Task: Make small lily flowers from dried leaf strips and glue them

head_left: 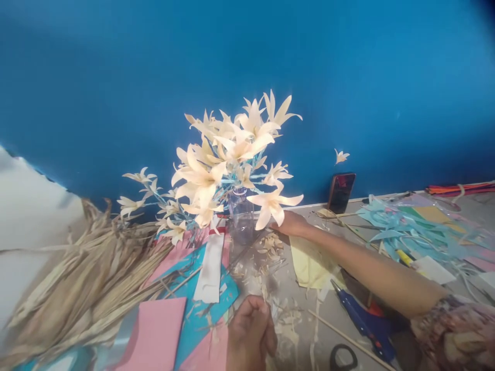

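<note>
Cream lily-like flowers [243, 144] with pale blue stems stand in a clear bottle [242, 216] by the blue wall. My right hand [290, 225] reaches far forward, just right of the bottle. One large low flower [274, 205] covers its fingertips, so whether it grips anything is hidden. My left hand [253, 330] is closed above the floor at the front middle, thumb against curled fingers; anything in it is too small to make out. Pale scraps [273, 245] lie between the two hands. A yellow cloth or paper piece [311, 263] lies under my right forearm.
Dried husks [81, 278] heap at the left, with smaller flowers [133, 205] above them. Pink sheets [157, 330] and blue paper [195, 314] lie front left. At the right are a blue glue gun [361, 319], scissors handle [343, 358], blue strips [406, 229] and a leaning phone [341, 193].
</note>
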The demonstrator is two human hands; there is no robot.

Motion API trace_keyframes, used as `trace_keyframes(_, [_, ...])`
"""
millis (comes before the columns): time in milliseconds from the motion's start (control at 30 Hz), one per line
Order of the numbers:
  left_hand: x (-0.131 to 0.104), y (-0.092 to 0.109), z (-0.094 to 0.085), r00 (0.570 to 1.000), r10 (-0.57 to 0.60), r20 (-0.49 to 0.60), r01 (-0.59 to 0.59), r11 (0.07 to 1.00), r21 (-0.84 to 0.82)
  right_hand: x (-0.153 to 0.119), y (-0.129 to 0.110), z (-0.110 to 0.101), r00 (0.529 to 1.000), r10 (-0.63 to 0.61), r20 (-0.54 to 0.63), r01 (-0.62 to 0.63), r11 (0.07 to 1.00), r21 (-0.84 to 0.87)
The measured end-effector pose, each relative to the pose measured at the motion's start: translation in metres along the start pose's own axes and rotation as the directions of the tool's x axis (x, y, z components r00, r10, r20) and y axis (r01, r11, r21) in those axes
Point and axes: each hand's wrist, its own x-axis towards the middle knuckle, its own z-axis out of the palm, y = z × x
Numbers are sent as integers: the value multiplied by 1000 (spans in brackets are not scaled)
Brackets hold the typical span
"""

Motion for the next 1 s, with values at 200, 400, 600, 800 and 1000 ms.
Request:
trace_keyframes(200, [0, -2, 0, 1000, 6, 6, -6, 1000, 0, -7, -7, 3, 998, -54, -21, 54, 998, 12])
trace_keyframes(400, [-1, 4, 1, 999, 41, -31, -41, 999, -6, -40, -2, -12, 975, -189, -117, 179, 980, -90])
trace_keyframes(600, [-5, 0, 4, 1000, 10, 24, -10, 1000, -20, -36, 6, -20, 950, -295, -100, 269, 939, -213])
trace_keyframes(800, [-5, 4, 3, 998, 49, 32, -47, 998, -41, -17, 2, -4, 880, -475, 26, 460, 836, -300])
trace_keyframes(1000, [-5, 5, 2, 999, 8, 47, -4, 998, -68, -12, 10, 3, 859, -509, 49, 497, 807, -319])
